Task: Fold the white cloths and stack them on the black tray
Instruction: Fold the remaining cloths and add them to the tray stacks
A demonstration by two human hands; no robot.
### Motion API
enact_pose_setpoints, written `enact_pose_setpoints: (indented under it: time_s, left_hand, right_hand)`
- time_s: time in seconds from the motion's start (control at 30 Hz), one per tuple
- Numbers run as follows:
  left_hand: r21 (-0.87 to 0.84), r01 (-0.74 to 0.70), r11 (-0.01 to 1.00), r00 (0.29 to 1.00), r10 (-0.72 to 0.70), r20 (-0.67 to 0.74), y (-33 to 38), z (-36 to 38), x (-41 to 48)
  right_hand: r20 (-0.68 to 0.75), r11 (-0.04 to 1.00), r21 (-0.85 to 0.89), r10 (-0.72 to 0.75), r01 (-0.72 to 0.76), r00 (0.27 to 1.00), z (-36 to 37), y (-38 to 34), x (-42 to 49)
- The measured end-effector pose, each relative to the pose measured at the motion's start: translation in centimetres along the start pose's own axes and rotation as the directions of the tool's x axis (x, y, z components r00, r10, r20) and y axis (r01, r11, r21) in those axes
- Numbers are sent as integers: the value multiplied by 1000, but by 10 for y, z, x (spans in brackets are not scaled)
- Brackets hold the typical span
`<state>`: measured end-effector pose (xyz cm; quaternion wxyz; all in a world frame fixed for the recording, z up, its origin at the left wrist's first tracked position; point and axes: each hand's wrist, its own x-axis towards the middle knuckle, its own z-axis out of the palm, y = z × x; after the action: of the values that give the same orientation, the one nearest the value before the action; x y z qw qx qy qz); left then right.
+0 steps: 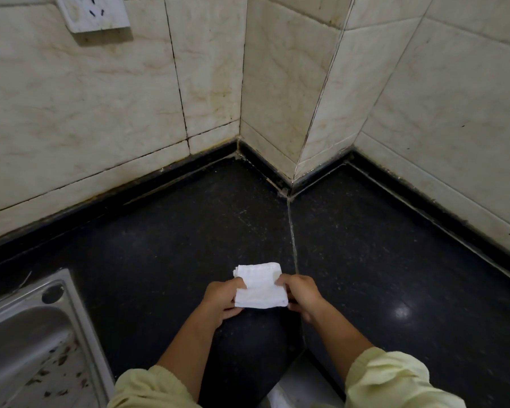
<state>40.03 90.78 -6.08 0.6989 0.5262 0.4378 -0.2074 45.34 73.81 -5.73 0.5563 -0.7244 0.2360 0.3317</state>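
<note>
Black counter (165,237) right of sink (27,334): folded white cloth (261,287), L hand (223,300) & R hand (302,295) both pinching its sides.

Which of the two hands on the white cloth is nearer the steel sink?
The left hand, gripping the left edge of the white cloth, on the side of the steel sink; the right hand holds the opposite edge.
</note>
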Motion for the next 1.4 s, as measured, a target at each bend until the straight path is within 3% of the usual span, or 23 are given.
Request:
enact_pose_setpoints:
  time_s: [0.2,0.5,0.93,1.2,1.4]
  left_hand:
    - [-14,38,999,991,-36,127,-8,-5,-8]
    - [33,-44,998,971,34,238,-6,5,-26]
    - [281,-195,940,842,13,539,14,115,-56]
    - [395,-285,874,751,-53,658,-40,204,-105]
    - [447,-336,829,703,-94,705,-123,270,-171]
  right_hand:
    - [135,969,227,71,-101,988,-6,7,-10]
    - [169,956,292,-11,-40,985,-39,13,-33]
    - [-94,890,437,-102,132,990,-152,45,-92]
    - [-263,808,537,-112,242,958,-234,120,-159]
    - [-372,767,558,-111,318,921,-300,202,-234]
